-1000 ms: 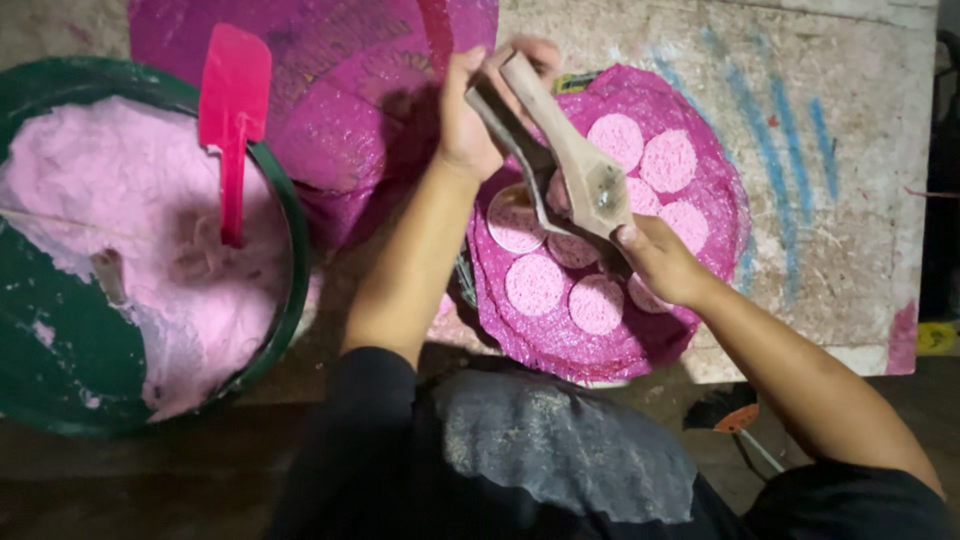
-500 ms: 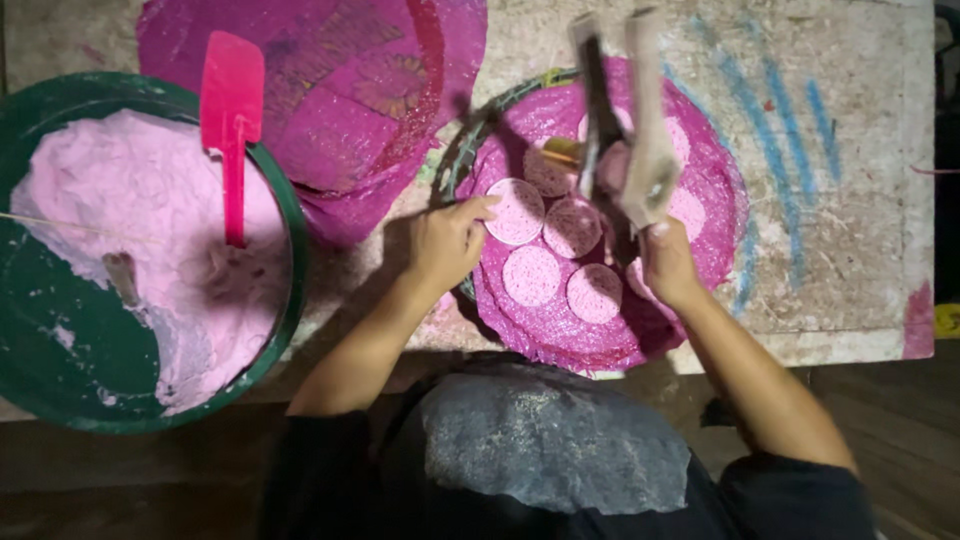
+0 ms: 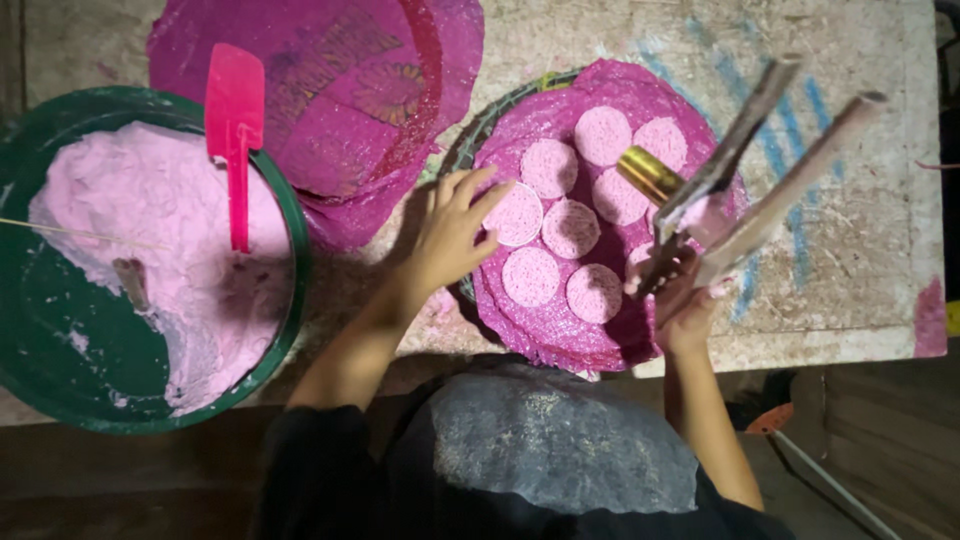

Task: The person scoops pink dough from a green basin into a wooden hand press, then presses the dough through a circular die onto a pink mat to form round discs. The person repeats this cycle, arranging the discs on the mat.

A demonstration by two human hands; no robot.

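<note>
Far left on the desk [image 3: 870,290]: green basin [image 3: 285,250] part-filled with pink dough [image 3: 130,240]; a pink spatula [image 3: 234,130] lies across its rim. Behind it, a magenta mesh sheet [image 3: 340,90], loose. Left hand [image 3: 450,235] rests open, fingers spread, holding nothing, fingertips touching one pink dough disc [image 3: 515,213] on the round mesh-covered tray [image 3: 600,340]. Eight or so discs lie there, close together. Right hand [image 3: 680,295], grip closed around a wooden hinged press [image 3: 760,165], raised above the tray's right side, arms apart.

A green basin [image 3: 40,340] of pink dough, seemingly, with a pink spatula [image 3: 235,130] resting in it
</note>
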